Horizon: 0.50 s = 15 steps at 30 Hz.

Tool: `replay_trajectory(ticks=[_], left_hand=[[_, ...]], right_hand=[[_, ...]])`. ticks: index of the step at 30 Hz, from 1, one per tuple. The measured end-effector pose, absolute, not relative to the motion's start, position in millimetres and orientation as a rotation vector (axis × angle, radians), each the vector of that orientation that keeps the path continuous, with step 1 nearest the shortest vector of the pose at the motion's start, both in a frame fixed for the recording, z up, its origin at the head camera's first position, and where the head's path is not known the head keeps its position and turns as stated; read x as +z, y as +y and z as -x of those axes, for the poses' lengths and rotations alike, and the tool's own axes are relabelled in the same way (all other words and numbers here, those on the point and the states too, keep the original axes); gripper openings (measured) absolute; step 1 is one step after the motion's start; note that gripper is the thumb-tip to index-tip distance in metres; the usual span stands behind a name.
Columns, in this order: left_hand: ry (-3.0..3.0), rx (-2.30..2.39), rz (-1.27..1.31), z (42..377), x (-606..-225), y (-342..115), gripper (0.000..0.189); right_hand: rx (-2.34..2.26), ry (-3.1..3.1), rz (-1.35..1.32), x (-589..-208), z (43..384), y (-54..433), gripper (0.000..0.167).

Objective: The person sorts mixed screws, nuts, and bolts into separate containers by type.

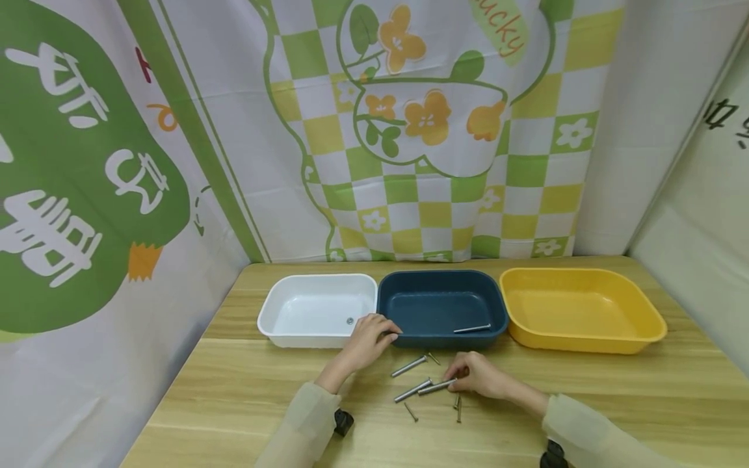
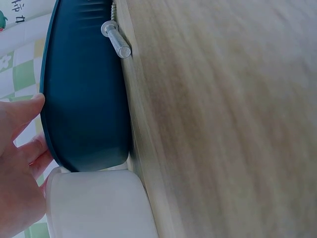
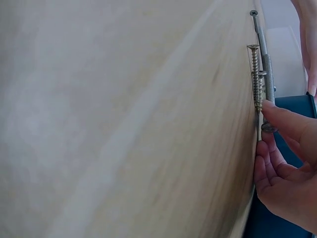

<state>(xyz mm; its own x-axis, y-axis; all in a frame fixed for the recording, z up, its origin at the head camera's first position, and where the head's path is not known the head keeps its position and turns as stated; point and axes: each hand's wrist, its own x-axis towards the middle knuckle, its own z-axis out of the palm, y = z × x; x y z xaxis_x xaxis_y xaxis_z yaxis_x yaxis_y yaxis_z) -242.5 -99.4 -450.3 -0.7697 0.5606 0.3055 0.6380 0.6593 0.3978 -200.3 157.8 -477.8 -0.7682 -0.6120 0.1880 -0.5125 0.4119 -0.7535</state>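
My right hand (image 1: 476, 375) pinches a silver bolt (image 1: 435, 388) near its head, between thumb and fingers, low over the table. Beside it on the tabletop lie another thick bolt (image 1: 412, 390) and a small screw (image 1: 411, 412). A brassy screw (image 3: 255, 74) shows close to the held bolt in the right wrist view. Relaxed fingers of my left hand (image 1: 367, 338) rest at the near left rim of the dark blue bin (image 1: 441, 340), beside the white bin (image 1: 318, 340). In the left wrist view, the thumb (image 2: 29, 106) touches the blue rim.
One long bolt (image 1: 471, 329) lies inside the blue bin, and a small round metal piece (image 1: 350, 321) inside the white one. A yellow bin (image 1: 579, 344) stands at the right. Another bolt (image 1: 409, 366) lies in front of the blue bin. Printed cloth hangs behind the table.
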Motion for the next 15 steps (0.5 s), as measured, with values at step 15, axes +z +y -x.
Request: replay_trajectory(ticks=[15], left_hand=[[-2.696, -0.732, 0.99, 242, -451, -99, 0.013]], right_hand=[[-1.402, 2.593, 0.994, -466, 193, 163, 0.007]])
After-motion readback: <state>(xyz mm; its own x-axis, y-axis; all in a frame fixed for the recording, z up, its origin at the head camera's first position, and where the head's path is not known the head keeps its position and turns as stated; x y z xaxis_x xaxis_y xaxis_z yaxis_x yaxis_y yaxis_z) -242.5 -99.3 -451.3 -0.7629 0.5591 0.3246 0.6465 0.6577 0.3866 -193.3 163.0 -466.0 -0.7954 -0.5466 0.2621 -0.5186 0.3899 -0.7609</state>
